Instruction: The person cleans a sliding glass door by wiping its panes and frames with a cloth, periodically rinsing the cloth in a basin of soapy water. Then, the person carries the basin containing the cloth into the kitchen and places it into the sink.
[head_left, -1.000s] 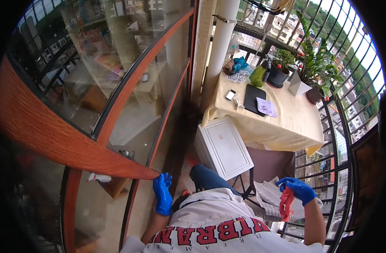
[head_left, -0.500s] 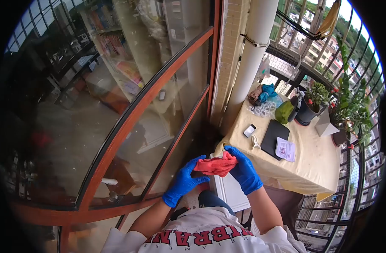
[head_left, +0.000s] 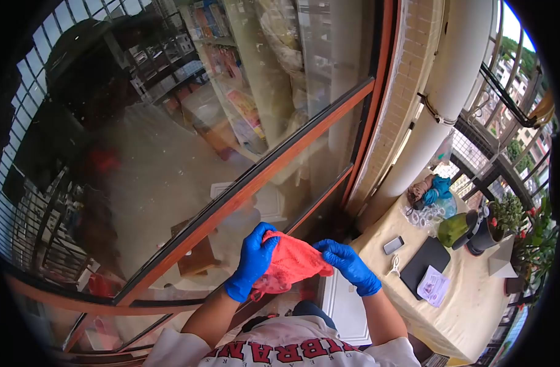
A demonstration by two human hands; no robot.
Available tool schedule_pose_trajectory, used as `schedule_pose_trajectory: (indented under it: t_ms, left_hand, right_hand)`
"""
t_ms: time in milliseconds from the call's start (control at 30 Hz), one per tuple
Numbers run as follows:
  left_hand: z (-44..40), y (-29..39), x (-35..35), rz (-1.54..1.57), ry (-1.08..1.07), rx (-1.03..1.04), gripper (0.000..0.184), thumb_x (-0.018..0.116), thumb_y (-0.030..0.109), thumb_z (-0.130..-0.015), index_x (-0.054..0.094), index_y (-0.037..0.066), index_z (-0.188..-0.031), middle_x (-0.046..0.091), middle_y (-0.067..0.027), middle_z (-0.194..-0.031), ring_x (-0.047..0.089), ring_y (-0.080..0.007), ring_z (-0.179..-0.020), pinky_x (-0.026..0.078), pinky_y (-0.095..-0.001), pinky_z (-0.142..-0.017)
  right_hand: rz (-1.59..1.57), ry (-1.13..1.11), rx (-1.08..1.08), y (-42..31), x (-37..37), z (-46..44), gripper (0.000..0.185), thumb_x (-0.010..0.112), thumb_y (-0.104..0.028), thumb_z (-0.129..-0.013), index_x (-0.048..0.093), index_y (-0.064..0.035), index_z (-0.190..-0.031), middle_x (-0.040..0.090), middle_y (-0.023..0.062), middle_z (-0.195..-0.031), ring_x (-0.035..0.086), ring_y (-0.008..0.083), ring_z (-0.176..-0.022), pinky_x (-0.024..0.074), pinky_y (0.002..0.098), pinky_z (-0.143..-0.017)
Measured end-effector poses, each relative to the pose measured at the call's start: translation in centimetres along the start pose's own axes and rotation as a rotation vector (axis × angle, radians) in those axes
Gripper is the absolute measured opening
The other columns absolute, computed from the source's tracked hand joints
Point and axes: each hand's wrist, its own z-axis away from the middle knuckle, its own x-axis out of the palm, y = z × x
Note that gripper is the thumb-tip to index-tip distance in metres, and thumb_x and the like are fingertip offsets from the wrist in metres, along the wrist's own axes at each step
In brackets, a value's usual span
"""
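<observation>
Grip on both sides is closed: the left hand (head_left: 252, 260) pinches one edge of the red cloth (head_left: 295, 258), and the right hand (head_left: 348, 268) pinches the other side. The cloth is between the two hands, in front of the person's body. Its middle is spread out, but the end below the left hand is bunched up. It looks like the opening out is part done, and the bunched end is not flat yet. Below the right hand is a white box (head_left: 342, 309). On the left is big glass (head_left: 164, 159) in a red-brown frame (head_left: 292, 156). Small pale specks show there, but I can't tell what they are. On the counter (head_left: 460, 327), a phone (head_left: 393, 245) lies near a black pad (head_left: 424, 260), and a paper (head_left: 433, 285) lies partly on the pad. Farther back are a green bottle (head_left: 454, 230) and a potted plant (head_left: 506, 214). A white pipe (head_left: 427, 140) stands by the wall.
</observation>
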Motion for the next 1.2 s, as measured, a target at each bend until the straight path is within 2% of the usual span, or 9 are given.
schedule_pose_trajectory:
  t_ms: [167,333,433,500,700,1000,1067,1100,1200]
  left_hand:
    - [0.9,-0.2,0.2,0.034,-0.091,-0.129,0.009,0.056,0.009,-0.085,0.055,0.003,-0.092,0.055,-0.0011,-0.080,0.046,-0.0076,-0.078,0.042,-0.0252,-0.072]
    - [6.8,-5.6,-1.4,0.367,-0.292,-0.149,0.027,0.052,0.014,-0.089,0.050,0.000,-0.112,0.058,-0.0069,-0.104,0.055,-0.0149,-0.100,0.042,-0.0280,-0.090]
    - [12.2,-7.5,-5.4,0.297,-0.318,-0.273,0.030,0.050,0.021,-0.090,0.050,0.000,-0.112,0.058,-0.0103,-0.106,0.054,-0.0177,-0.103,0.041,-0.0297,-0.091]
    - [16.2,-9.5,-8.0,0.792,-0.116,-0.647,0.033,0.048,0.027,-0.091,0.053,0.000,-0.110,0.060,-0.0127,-0.104,0.057,-0.0219,-0.099,0.043,-0.0317,-0.089]
    - [22.5,-6.8,-15.9,1.157,0.251,-0.709,0.025,0.057,0.024,-0.085,0.061,0.001,-0.092,0.063,-0.0113,-0.091,0.061,-0.0241,-0.084,0.048,-0.0318,-0.076]
    - [24.4,-5.9,-19.3,1.443,-0.105,-0.455,0.059,0.030,0.045,-0.093,0.035,-0.001,-0.130,0.049,-0.0138,-0.122,0.046,-0.0251,-0.113,0.039,-0.0403,-0.093]
    - [24.8,-6.2,-19.8,1.485,-0.137,-0.465,0.060,0.029,0.046,-0.093,0.035,-0.001,-0.130,0.049,-0.0132,-0.123,0.046,-0.0249,-0.113,0.038,-0.0401,-0.094]
    - [24.7,-6.7,-19.7,1.475,-0.150,-0.431,0.060,0.029,0.046,-0.093,0.035,-0.001,-0.130,0.048,-0.0124,-0.124,0.046,-0.0248,-0.113,0.038,-0.0393,-0.094]
    - [25.1,-7.0,-19.2,1.416,-0.141,-0.392,0.059,0.029,0.045,-0.093,0.036,-0.001,-0.129,0.047,-0.0117,-0.125,0.046,-0.0246,-0.113,0.036,-0.0375,-0.096]
  right_hand:
    - [-0.552,-0.335,0.147,-2.0,0.1,-0.4,0.039,0.063,-0.028,-0.081,0.056,0.0003,-0.106,0.056,0.0074,-0.107,0.052,0.0155,-0.097,0.0394,0.0301,-0.088]
    - [-0.344,-0.356,-0.181,-8.0,4.8,-2.4,0.026,0.072,-0.020,-0.072,0.064,-0.0013,-0.087,0.058,0.0098,-0.109,0.048,0.0233,-0.107,0.0338,0.0356,-0.094]
    - [0.010,-0.218,-0.723,-10.3,9.7,-4.3,0.022,0.077,-0.013,-0.061,0.065,-0.0066,-0.078,0.060,0.0061,-0.101,0.046,0.0242,-0.107,0.0288,0.0411,-0.095]
    - [0.374,-0.209,-1.023,-12.3,13.8,-5.6,0.021,0.076,-0.015,-0.058,0.066,-0.0110,-0.076,0.059,0.0008,-0.097,0.046,0.0238,-0.102,0.0299,0.0437,-0.093]
    - [1.236,-0.149,-1.691,-13.0,24.5,-9.0,0.022,0.067,-0.021,-0.062,0.063,-0.0309,-0.082,0.052,-0.0104,-0.103,0.044,0.0199,-0.101,0.0283,0.0522,-0.091]
    - [0.923,0.542,-2.533,-57.9,31.2,-15.1,0.033,0.045,-0.019,-0.085,0.053,0.0008,-0.111,0.051,0.0200,-0.116,0.045,0.0376,-0.107,0.0375,0.0397,-0.090]
    - [1.206,0.467,-1.962,-51.8,34.2,-11.0,0.034,0.044,-0.016,-0.087,0.051,0.0002,-0.115,0.048,0.0190,-0.122,0.042,0.0358,-0.115,0.0344,0.0345,-0.097]
    - [1.061,0.359,-2.173,-49.1,34.0,-13.6,0.037,0.045,-0.020,-0.088,0.048,-0.0045,-0.122,0.049,0.0130,-0.125,0.039,0.0279,-0.123,0.0150,0.0420,-0.105]
    - [1.397,0.164,-1.834,-30.6,36.2,-8.2,0.046,0.052,-0.036,-0.081,0.049,-0.0140,-0.122,0.040,0.0043,-0.134,0.026,0.0321,-0.130,0.0113,0.0579,-0.102]
